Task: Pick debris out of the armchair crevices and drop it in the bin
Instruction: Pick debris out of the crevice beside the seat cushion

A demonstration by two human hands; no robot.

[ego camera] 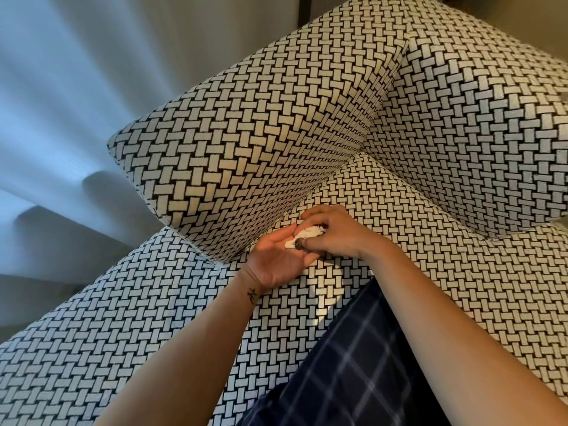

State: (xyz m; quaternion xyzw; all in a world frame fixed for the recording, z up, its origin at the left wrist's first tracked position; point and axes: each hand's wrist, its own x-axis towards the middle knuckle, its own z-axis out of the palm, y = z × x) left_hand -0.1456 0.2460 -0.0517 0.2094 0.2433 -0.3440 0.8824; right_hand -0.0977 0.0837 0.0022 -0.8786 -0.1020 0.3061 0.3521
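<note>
Fingers (316, 214) of the right hand (336, 236) curled, pinching a dark disc (298, 243) beside a white wad (309, 233) on the flat, upturned left hand (276, 260), at seven o'clock from the back corner of the armchair (246, 142).

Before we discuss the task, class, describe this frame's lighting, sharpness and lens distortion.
Head view: warm light on the armrest, bluish light on the curtain; a bright patch on the seat cushion beside the left hand; white scrap in its palm sharp; wide-angle bowing at the edges.
</note>
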